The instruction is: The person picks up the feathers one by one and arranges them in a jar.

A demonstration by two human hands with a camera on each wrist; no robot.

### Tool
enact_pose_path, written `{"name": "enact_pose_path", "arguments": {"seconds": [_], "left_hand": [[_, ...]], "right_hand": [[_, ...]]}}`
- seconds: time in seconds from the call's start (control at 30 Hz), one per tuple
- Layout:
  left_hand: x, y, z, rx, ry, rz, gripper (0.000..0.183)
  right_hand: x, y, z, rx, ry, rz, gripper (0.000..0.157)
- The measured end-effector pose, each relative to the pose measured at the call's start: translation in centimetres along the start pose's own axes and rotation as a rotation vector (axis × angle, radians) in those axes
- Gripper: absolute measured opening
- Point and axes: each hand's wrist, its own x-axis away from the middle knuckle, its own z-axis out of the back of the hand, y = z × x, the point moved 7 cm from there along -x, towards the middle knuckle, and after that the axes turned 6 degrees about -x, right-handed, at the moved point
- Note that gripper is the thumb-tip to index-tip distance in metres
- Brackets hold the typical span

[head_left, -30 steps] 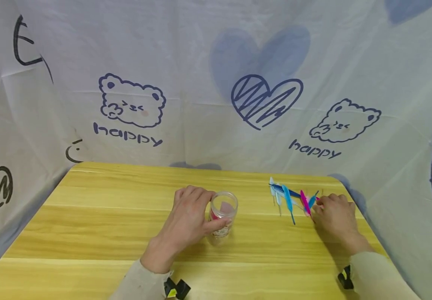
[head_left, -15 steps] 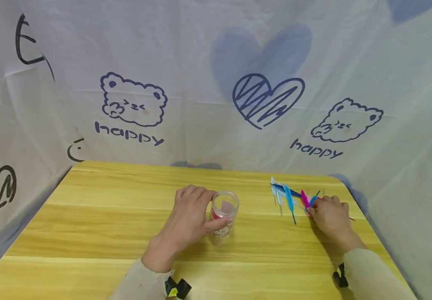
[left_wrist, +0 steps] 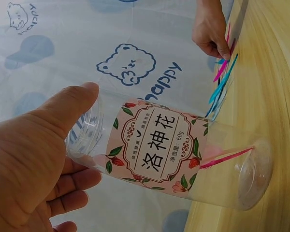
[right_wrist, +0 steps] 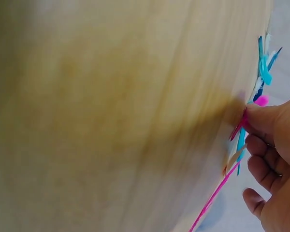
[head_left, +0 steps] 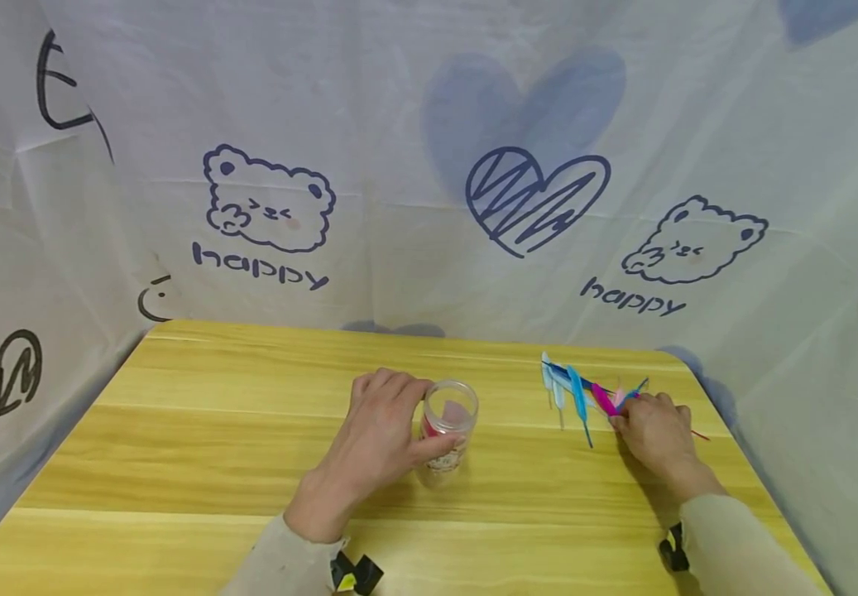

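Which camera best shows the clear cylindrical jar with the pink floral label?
The left wrist view: the clear cylindrical jar appears nearly whole, its pink floral label facing the camera. The head view looks down on it, open-topped, the left hand covering part of its side. The right wrist view doesn't show it.

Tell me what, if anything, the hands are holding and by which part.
The left hand grips the clear jar by its upper end. The right hand is at a magenta feather; whether it pinches it cannot be told.
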Motion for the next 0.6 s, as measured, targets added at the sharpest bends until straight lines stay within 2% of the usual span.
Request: {"name": "enact_pose_path", "arguments": {"seconds": [0.13, 0.33, 0.6], "left_hand": [[-0.02, -0.01, -0.03, 0.002, -0.006, 0.009, 0.065], [-0.04, -0.02, -0.04, -0.002, 0.001, 0.010, 0.064], [-0.05, -0.04, -0.12, -0.006, -0.003, 0.015, 0.064]], "right_hand": [[-0.04, -0.18, -0.03, -0.020, -0.006, 0.003, 0.016], [-0.05, -0.46, -0.07, 0.018, -0.023, 0.027, 0.017], [0.42, -0.50, 0.47, -0.026, 0.024, 0.060, 0.011]]}}
